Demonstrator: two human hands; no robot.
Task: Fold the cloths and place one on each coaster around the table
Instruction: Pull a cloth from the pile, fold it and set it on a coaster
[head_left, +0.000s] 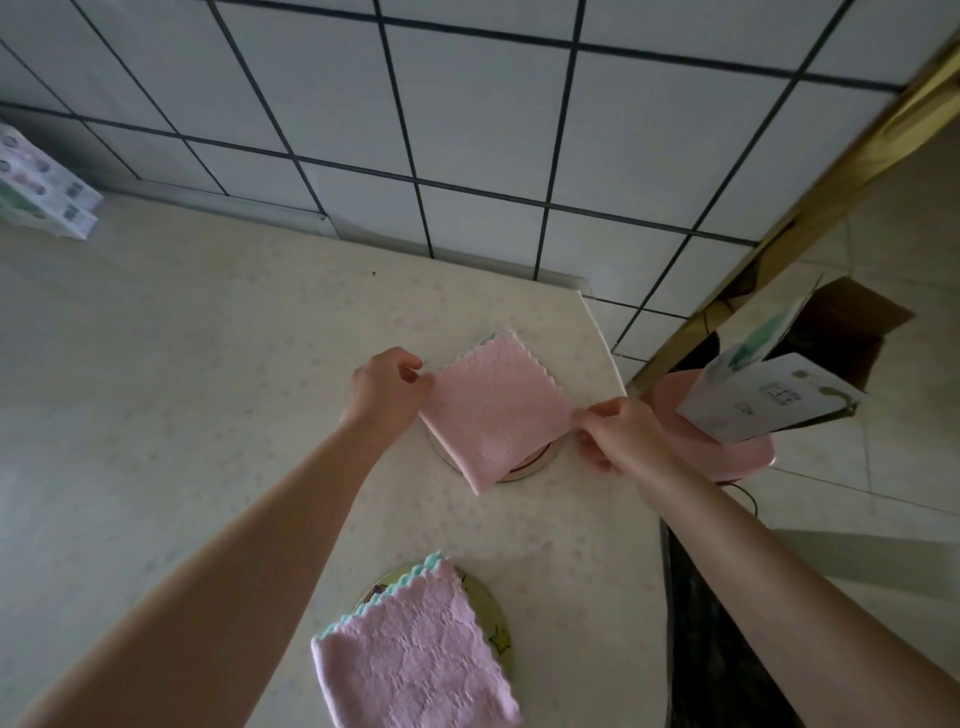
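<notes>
Both hands' fingers (415, 382) pinch pink cloth (498, 405), apparently over coaster (524, 467).

The desk (182, 389) is a pale, speckled slab with a curved right edge and a rounded far right corner. Two round coasters lie on it near that right edge. The far coaster (524, 467) is mostly covered by the folded far cloth (498, 410), so only its near rim shows. The near coaster (488, 613), printed with stars, lies partly under the near cloth (410, 660). Stacked boxes (47, 187) lie at the far left edge.
</notes>
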